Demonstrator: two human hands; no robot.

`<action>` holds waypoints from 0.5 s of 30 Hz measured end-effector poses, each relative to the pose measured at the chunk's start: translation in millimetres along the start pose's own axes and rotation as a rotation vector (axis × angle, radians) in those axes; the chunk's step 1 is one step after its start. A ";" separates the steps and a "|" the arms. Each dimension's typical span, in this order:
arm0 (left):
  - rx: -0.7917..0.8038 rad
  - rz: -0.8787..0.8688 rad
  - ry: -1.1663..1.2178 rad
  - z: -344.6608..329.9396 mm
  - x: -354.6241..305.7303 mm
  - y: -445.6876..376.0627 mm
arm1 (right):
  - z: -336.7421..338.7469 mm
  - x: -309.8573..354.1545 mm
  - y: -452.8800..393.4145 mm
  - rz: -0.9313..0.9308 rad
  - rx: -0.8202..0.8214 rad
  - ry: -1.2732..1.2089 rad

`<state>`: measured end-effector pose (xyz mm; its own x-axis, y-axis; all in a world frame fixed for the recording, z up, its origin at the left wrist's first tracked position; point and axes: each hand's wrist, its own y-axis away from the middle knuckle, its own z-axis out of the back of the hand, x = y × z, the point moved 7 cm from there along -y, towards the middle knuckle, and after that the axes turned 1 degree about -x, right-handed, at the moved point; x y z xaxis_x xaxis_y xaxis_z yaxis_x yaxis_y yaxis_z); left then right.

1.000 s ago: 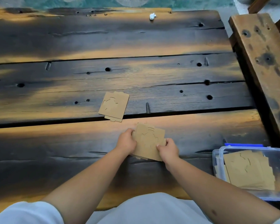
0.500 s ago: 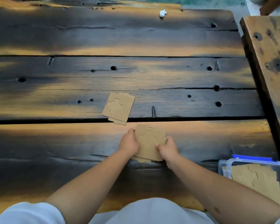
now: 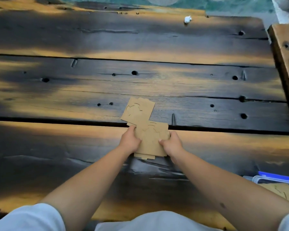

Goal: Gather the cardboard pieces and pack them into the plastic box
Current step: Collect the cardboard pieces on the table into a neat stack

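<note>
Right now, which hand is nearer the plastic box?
Right. The right hand grips the right edge of the cardboard stack, on the side toward the plastic box at lower right. The left hand grips the stack's far side, farther away.

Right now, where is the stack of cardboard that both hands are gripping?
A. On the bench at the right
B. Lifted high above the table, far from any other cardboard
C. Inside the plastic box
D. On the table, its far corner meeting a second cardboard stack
D: the left hand and right hand grip the stack low at the table, its far corner overlapping the second stack; the box sits far right.
</note>
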<state>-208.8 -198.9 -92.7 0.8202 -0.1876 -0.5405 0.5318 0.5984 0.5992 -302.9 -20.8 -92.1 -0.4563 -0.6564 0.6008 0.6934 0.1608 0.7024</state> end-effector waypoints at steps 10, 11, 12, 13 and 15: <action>-0.046 -0.075 -0.035 48.3 -13.4 -48.0 | -34.9 45.1 -26.1 -0.001 -0.028 -0.043; -0.049 -0.085 -0.054 52.3 -17.0 -53.8 | -37.0 49.7 -29.3 -0.005 -0.038 -0.048; -0.054 -0.100 -0.077 55.8 -21.4 -60.5 | -39.1 55.0 -33.2 -0.008 -0.045 -0.046; -0.060 -0.113 -0.092 59.2 -25.9 -68.2 | -41.3 60.4 -37.9 -0.012 -0.049 -0.046; -0.065 -0.133 -0.090 63.7 -34.4 -80.1 | -44.5 68.9 -46.6 -0.023 -0.052 -0.049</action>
<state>-266.1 -290.0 -84.5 0.7607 -0.3358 -0.5555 0.6245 0.6120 0.4852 -341.9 -106.3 -100.4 -0.4988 -0.6221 0.6035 0.7097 0.1065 0.6964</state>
